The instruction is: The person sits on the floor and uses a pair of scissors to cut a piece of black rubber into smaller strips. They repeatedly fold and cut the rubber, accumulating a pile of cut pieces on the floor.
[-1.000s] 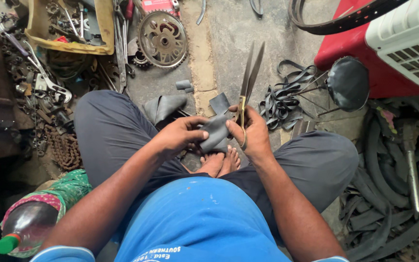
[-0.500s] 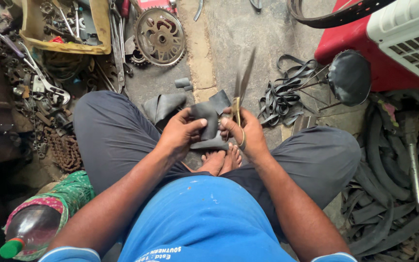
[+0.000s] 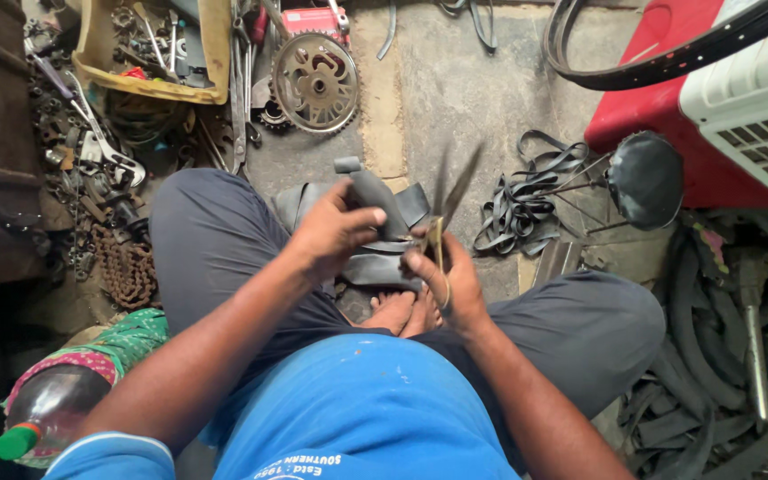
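At the bottom of the frame a blue shirt [image 3: 357, 418] fills the near view, and two bare forearms go up from it toward the centre. At the lower left a bottle with a green cap [image 3: 42, 413] lies partly wrapped in a patterned cloth [image 3: 131, 333]. The person sits cross-legged in dark trousers, with bare feet [image 3: 406, 311] just below the hands.

The left hand [image 3: 335, 233] is closed around a piece of black rubber tube [image 3: 380, 200]; the fingers press the rubber from above. The tube lies in the centre of the frame, over the feet, and its long axis runs from lower right to upper left, with the rolled end pointing to the upper left. The right hand [image 3: 446, 280] grips the handles of long scissors [image 3: 451, 191]; the blades are a little apart and point up and slightly right, their long axis is almost vertical. The blades are blurred.

Right of the hands, a heap of thin rubber strips [image 3: 526, 191] lies on the concrete floor [image 3: 455, 80]. Farther, at the top centre, a toothed chainring [image 3: 315, 82] lies flat, and a yellow tray with tools [image 3: 157, 44] is at the upper left. A red box [image 3: 660, 107] stands at the upper right
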{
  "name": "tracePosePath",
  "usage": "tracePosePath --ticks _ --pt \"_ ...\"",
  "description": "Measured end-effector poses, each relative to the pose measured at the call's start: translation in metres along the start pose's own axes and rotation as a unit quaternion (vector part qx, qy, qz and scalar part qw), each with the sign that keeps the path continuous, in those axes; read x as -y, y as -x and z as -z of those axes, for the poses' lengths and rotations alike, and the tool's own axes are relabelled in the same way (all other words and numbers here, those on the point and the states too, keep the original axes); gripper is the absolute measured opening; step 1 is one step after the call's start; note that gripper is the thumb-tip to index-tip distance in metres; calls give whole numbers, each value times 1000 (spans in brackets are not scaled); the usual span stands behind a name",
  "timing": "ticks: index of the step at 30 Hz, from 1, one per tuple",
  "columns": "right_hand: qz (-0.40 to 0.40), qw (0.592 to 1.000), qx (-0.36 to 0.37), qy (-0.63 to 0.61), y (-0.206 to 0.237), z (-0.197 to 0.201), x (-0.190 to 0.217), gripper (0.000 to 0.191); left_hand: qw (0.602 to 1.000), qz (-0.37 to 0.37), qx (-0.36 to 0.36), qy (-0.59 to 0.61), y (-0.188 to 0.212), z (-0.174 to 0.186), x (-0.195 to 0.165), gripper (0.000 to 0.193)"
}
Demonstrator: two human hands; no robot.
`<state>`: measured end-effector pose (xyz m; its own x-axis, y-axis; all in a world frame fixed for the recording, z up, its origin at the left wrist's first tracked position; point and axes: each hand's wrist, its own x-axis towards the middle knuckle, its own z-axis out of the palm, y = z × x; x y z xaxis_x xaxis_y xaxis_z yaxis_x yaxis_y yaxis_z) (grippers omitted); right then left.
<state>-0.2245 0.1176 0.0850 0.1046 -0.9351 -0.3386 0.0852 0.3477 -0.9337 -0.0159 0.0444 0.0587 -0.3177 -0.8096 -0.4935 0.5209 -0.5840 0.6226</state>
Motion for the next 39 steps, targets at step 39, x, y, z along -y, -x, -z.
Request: tracePosePath --ticks 39 --pt "-65 961 138 230 8 -10 4 52 995 -67 -68 5 -20 18 -36 30"
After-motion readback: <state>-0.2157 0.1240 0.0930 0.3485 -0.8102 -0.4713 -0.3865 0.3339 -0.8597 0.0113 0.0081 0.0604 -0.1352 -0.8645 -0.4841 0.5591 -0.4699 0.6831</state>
